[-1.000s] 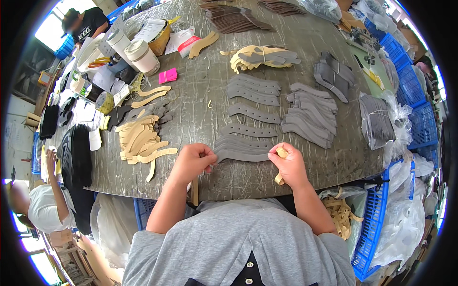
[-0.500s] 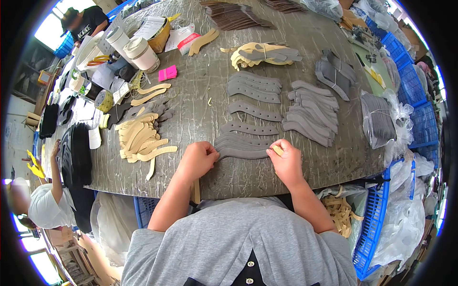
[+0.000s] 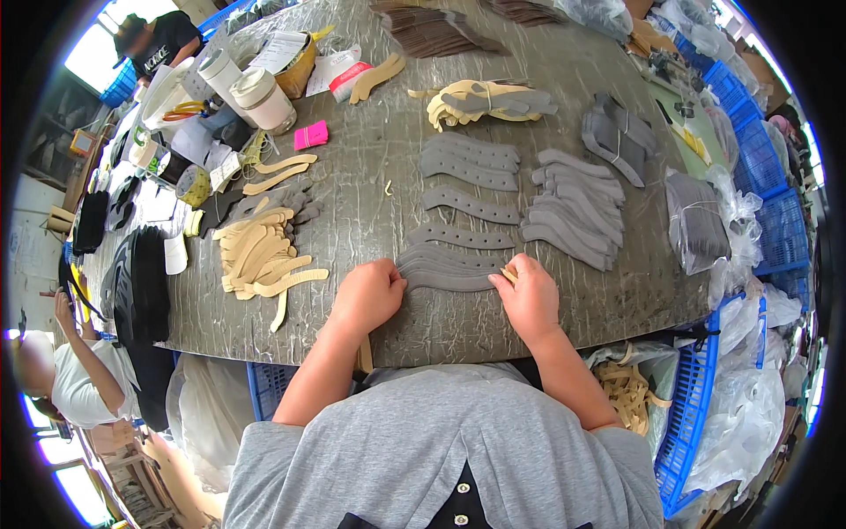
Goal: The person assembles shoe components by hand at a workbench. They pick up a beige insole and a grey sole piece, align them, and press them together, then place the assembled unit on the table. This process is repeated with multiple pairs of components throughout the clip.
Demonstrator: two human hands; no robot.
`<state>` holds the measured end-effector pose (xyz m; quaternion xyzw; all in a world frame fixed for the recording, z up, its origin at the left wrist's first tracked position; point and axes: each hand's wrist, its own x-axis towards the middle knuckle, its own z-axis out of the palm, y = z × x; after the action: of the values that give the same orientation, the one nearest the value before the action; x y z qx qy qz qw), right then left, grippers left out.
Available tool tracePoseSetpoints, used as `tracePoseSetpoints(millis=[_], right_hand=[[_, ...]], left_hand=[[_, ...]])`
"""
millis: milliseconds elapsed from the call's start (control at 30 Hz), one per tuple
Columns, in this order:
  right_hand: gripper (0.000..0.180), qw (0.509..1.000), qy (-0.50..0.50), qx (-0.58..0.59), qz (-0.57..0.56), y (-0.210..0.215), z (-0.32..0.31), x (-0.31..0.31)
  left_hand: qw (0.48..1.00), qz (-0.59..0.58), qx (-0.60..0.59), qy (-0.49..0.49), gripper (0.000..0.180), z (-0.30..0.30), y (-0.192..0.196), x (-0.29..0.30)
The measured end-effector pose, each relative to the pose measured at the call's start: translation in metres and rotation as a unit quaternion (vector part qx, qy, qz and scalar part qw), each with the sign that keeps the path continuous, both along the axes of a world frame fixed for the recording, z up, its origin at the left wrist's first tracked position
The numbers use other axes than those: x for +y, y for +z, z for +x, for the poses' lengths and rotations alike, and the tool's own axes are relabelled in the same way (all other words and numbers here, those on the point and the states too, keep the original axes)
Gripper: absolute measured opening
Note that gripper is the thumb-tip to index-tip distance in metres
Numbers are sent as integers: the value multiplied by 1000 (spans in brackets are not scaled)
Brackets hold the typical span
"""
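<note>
In front of me lies a fanned stack of curved grey strips [image 3: 454, 278] with punched holes along them. My left hand [image 3: 370, 293] is closed, its fingertips pinching the left end of the nearest strip. At the other end, my right hand [image 3: 531, 298] is closed with a small tan piece [image 3: 509, 275] between thumb and fingers, its tips close against the stack. A tan strip [image 3: 365, 351] shows below my left wrist at the table edge, partly hidden. Farther up are a single grey strip [image 3: 471, 207] and another fanned grey stack [image 3: 470, 161].
Tan strips [image 3: 256, 256] are heaped on the left, plain grey strips [image 3: 577, 207] on the right. A tied tan-and-grey bundle [image 3: 485, 100] lies beyond. White jars [image 3: 263, 99] and a pink pad [image 3: 310, 135] stand far left. Blue crates [image 3: 692, 423] flank the table; two other people are at left.
My right fingers have shifted slightly at the stack's end, and less of the tan piece shows. My left hand has barely moved. The person at lower left has raised an arm.
</note>
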<state>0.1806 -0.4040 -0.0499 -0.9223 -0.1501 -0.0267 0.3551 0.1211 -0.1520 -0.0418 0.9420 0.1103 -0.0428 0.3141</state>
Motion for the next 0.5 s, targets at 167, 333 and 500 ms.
tracePoseSetpoints(millis=[167, 333, 500], right_hand=[[21, 988, 28, -20, 152, -12, 2, -16], [18, 942, 14, 186, 277, 2, -2, -27], [11, 925, -184, 198, 266, 23, 27, -73]], left_hand=[[995, -76, -63, 2, 13, -6, 9, -3], [974, -218, -15, 54, 12, -6, 25, -9], [954, -259, -108, 106, 23, 2, 22, -17]])
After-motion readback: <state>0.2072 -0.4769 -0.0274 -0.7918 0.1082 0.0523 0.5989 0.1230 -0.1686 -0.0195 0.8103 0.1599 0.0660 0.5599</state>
